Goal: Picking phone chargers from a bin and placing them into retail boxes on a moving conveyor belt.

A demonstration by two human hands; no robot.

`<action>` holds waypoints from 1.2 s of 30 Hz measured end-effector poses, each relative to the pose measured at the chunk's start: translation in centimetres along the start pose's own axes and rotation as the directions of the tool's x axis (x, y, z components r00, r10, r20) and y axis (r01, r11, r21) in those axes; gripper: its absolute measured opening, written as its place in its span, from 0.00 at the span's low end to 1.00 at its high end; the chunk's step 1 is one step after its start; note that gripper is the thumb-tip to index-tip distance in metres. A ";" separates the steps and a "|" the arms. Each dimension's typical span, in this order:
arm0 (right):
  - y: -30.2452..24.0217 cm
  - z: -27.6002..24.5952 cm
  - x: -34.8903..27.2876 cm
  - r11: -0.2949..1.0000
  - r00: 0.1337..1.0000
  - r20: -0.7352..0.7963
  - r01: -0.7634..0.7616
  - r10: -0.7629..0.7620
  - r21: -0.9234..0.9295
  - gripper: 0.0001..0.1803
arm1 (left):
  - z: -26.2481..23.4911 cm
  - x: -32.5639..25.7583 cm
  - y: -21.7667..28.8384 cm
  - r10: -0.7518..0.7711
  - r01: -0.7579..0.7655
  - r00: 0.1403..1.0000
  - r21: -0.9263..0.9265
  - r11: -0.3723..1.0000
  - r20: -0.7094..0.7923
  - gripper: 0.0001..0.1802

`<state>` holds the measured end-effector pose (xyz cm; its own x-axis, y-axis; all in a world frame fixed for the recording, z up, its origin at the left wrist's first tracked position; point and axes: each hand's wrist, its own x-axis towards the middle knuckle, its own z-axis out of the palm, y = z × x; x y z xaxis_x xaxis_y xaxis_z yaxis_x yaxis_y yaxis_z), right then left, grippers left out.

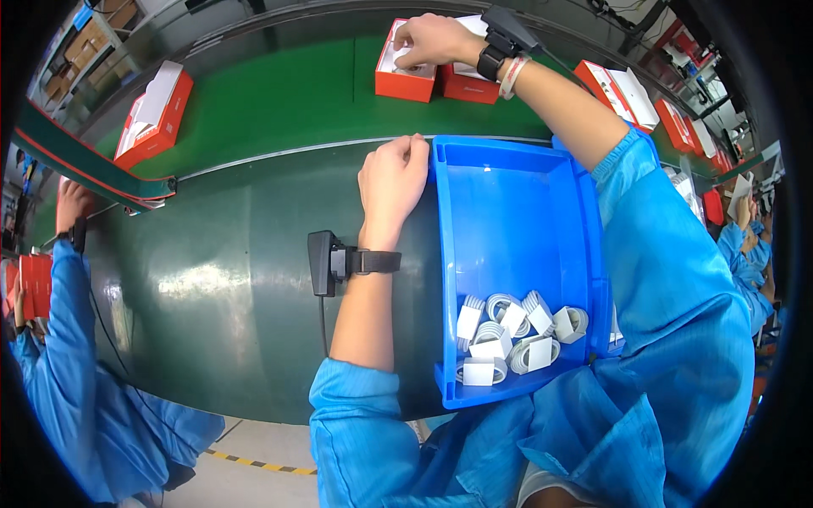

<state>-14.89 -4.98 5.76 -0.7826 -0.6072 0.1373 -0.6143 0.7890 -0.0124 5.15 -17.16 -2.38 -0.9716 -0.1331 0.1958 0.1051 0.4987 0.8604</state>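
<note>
My right hand [434, 41] reaches over an opened red box [405, 86] on the green belt. Its fingers are bent together and dip into the box; what they grip, if anything, cannot be made out. My left hand [394, 182] is curled closed at the far left corner of a blue plastic bin [525, 212], its palm side hidden. Several coiled white cables [535, 354] with white paper bands lie in the near end of the bin. A second red box [471, 90] stands right beside the first, partly behind my right wrist.
On the green belt [271, 102] another open red box [156, 127] stands at left, and several more [616, 93] at right. A green-and-black bar [93, 161] juts over the table [212, 279] at left. Co-workers in blue sleeves [68, 296] work at both sides.
</note>
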 end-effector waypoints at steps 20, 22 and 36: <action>1.5 0.5 -5.2 0.963 0.980 -0.051 0.200 -0.194 0.183 0.18 | 0.3 0.3 -0.2 0.011 -0.011 1.000 0.019 1.000 0.002 0.23; 1.0 0.6 -6.5 0.987 0.991 0.017 0.134 -0.136 0.083 0.15 | 0.2 0.0 -0.3 0.021 -0.021 1.000 0.007 1.000 -0.008 0.23; -2.3 -3.6 -12.5 0.903 0.927 -0.198 0.361 -0.319 0.232 0.17 | -18.2 -23.1 4.5 -0.028 -0.322 0.695 -0.345 0.882 -0.719 0.16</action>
<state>-3.37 1.15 7.61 -0.5092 -0.7960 0.3274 -0.8607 0.4717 -0.1918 31.92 -27.39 5.51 -0.5254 -0.7219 0.4504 0.4787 0.1868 0.8579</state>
